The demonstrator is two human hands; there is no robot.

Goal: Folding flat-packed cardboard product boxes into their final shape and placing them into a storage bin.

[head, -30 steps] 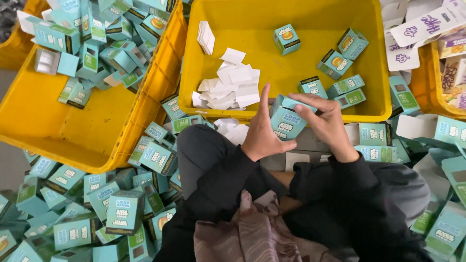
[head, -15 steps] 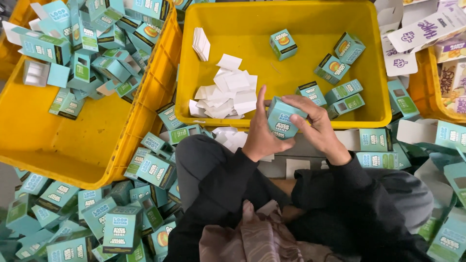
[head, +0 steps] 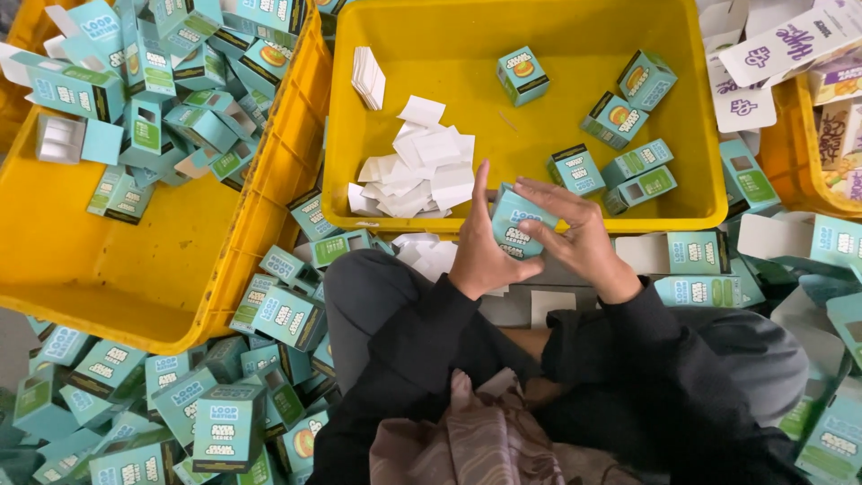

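Both hands meet on one small teal box [head: 516, 224], held above the near rim of the middle yellow crate [head: 691, 193]. The left hand [head: 482, 256] cups it from the side, fingers [head: 479, 193] straight and lifted. The right hand [head: 579, 238] curls its fingers [head: 548, 193] over the box top, pinching it. White paper slips [head: 417, 166] lie inside that crate. More teal boxes [head: 224, 422] litter the floor around the left crate [head: 171, 269].

Two yellow bins [head: 269, 216] hold teal boxes [head: 613, 119] and white paper slips [head: 422, 166]; more teal cartons [head: 224, 422] litter the floor
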